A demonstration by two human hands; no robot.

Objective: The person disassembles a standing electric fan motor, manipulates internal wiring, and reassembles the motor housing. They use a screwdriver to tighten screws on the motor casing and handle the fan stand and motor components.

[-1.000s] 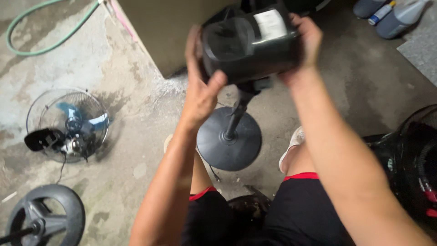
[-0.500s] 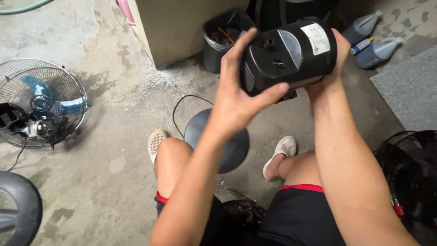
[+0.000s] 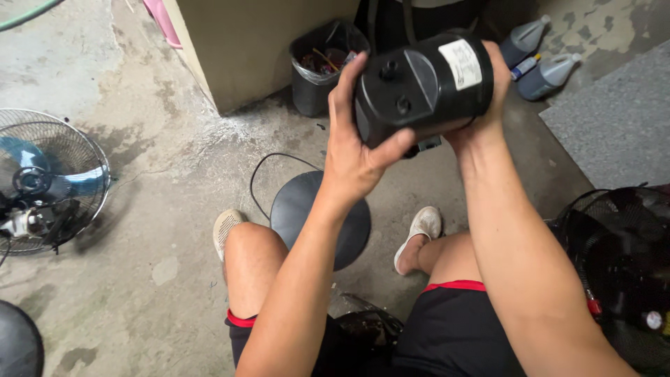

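Both hands up at chest height: left hand (image 3: 352,157) and right hand (image 3: 488,105) each clamped round the black fan motor housing (image 3: 419,87), held above the round base (image 3: 321,216) btwn the feet. Housing's detached; reassembly looks undone.

- The left hand (image 3: 356,157) grips the near end of a black plastic fan motor housing (image 3: 422,87), with the thumb pressed on its underside.
- The right hand (image 3: 485,105) wraps around the far end of the housing, beside a white rectangular label.
- A round black fan base (image 3: 307,209) lies on the stained concrete floor (image 3: 160,181) between two beige shoes, with a thin black cable looped beside it.
- A wire-caged fan head with blue blades (image 3: 45,181) lies on the floor at the left.
- A black fan cage (image 3: 621,258) sits at the right edge.
- A small black waste bin (image 3: 321,70) stands against a beige wall, and grey plastic bottles (image 3: 537,59) stand at the upper right.
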